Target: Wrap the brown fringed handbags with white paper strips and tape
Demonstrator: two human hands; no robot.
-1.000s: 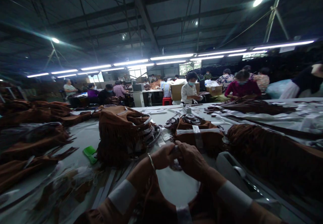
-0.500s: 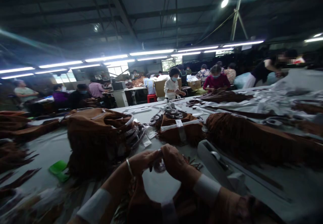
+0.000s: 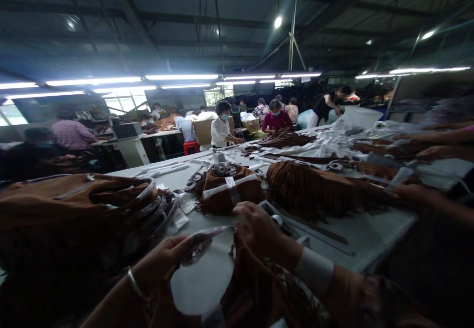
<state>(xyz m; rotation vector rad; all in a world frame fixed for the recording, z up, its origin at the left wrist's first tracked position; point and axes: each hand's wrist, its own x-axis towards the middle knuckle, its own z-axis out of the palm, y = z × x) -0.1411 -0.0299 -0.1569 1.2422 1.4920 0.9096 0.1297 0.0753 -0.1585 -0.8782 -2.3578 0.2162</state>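
Both hands grip the edge of a brown suede-like fringed piece (image 3: 255,283) with a large rounded opening. My left hand (image 3: 172,251), a bangle on its wrist, pinches the edge on the left of that opening. My right hand (image 3: 255,227) has its fingers closed on the edge at the upper right, slightly blurred. A pale strip (image 3: 213,230) runs along the edge between the two hands. Through the opening the white table shows. White bands circle the right forearm (image 3: 314,266). The lower part of the piece is dark and hard to make out.
On the left lies a big brown pile (image 3: 74,195). Ahead are a taped brown bundle (image 3: 244,187) with tape rolls (image 3: 224,169) on top, and a fringed pile (image 3: 314,185). A grey tape dispenser (image 3: 276,214) stands beyond my right hand. A co-worker's arms (image 3: 437,202) reach in at right.
The view has turned to the right. My hands, close together before, are now farther apart, with the edge stretched between them. Co-worker's arms have come into view at the right.
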